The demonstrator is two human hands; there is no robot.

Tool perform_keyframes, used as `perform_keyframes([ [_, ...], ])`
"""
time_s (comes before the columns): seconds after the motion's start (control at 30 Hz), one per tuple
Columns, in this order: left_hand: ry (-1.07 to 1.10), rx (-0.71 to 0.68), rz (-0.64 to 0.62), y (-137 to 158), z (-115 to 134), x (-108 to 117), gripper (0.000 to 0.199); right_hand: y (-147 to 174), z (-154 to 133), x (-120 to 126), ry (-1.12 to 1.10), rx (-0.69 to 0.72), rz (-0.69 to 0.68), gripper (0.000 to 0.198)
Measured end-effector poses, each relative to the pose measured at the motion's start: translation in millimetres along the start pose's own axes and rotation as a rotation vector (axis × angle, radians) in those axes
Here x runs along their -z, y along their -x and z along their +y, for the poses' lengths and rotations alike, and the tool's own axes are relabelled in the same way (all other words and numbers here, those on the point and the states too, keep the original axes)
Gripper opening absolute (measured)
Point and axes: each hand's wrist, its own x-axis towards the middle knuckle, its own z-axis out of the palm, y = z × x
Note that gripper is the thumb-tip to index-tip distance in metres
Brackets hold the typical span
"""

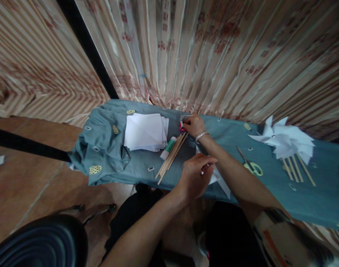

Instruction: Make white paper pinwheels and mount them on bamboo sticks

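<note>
My right hand, with a bracelet at the wrist, reaches to the far side of the table. Its fingertips are closed at a small red object, whose kind I cannot make out. Nearer to me, my left hand is raised with curled fingers; what they hold, if anything, is hidden. A white cut paper piece shows behind and below that hand, partly covered by my right forearm. Several thin wooden sticks lie left of my hands, alongside a green-and-white glue stick.
A stack of white paper lies on the left of the cloth-covered table. To the right are scissors with light green handles and several white paper pinwheels on sticks. Curtains hang behind; a black stool stands at lower left.
</note>
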Motion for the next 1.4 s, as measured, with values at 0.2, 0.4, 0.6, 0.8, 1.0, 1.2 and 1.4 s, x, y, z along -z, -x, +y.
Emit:
perform_keyframes([
  [0.2,0.002,0.003,0.001,0,0,2,0.020,-1,1,-1,-0.015,-0.022,0.016,0.017],
  [0.4,-0.023,0.029,-0.011,0,1,3,0.020,3,3,-2,-0.052,-0.018,0.022,0.017],
  [0.6,-0.011,0.021,-0.015,1,0,2,0.020,0,3,-2,-0.136,-0.006,0.017,0.015],
  [0.8,0.001,0.034,-0.020,1,0,2,0.020,-3,4,-4,-0.291,-0.012,0.018,0.019],
  [1.0,-0.016,0.059,-0.027,-1,1,5,0.020,4,11,3,-0.510,-0.068,0.058,0.015],
  [1.2,0.294,0.258,0.086,-6,-12,5,0.017,58,20,38,-0.695,-0.138,0.107,0.013],
  [1.4,0.654,0.470,0.175,-8,-16,2,0.030,150,4,85,-0.707,-0.086,0.270,0.011],
])
